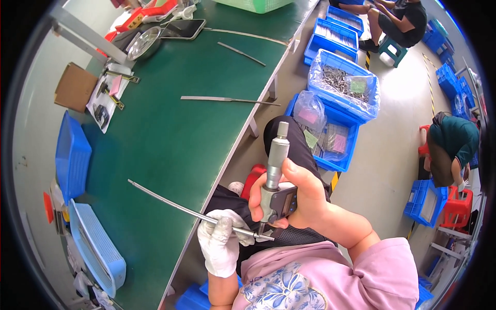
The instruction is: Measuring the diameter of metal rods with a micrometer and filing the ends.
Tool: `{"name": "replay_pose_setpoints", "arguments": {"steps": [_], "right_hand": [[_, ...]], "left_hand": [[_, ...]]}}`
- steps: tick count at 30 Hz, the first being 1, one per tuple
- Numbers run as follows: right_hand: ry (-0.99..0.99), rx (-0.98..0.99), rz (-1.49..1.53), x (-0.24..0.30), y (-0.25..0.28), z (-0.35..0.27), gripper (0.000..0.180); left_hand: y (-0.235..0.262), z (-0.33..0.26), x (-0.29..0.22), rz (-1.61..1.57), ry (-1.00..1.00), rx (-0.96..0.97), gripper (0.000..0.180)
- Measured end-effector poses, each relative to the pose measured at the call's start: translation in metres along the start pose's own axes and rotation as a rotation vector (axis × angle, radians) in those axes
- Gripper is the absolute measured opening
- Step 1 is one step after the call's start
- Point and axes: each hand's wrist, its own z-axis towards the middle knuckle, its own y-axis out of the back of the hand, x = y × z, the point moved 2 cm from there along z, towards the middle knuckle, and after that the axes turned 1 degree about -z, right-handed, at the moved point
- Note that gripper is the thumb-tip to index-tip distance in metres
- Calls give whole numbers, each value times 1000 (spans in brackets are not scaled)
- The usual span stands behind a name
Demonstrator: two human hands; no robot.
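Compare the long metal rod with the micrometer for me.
The rod is long, slim and plain, while the micrometer is shorter, thicker and carries a dark panel. The rod slants across the view, its far end over the green table; the micrometer stands nearly upright in the picture. The rod is in the white-gloved left hand, the micrometer in the bare right hand. Both look silvery.

You wear one white glove (218, 250). You have here one digital micrometer (279, 152), one metal rod (173, 202), two flat files (204, 98), one phone (183, 30), one metal bowl (144, 44), one cardboard box (76, 87), one green stool (396, 50).
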Motion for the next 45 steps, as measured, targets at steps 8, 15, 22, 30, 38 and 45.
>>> {"name": "replay_pose_setpoints", "arguments": {"steps": [8, 15, 22, 30, 38, 45], "right_hand": [[-4, 29, 14, -1, -4, 1, 64], [-43, -30, -33, -1, -3, -1, 77], [-74, -61, 91, 1, -7, -2, 75], [-40, -33, 71, -3, -3, -1, 73], [-23, 17, 45, -2, -5, 0, 70], [-55, -13, 14, -4, -2, -1, 77]], "left_hand": [[2, 0, -2, 1, -29, -26, 19], [0, -1, -3, -17, -14, -11, 19], [4, -1, -1, -34, -12, -9, 20], [1, -1, -2, -26, 10, 0, 19], [2, -1, -1, -31, -1, -33, 19], [1, 0, 0, -14, 2, -25, 19]]}}
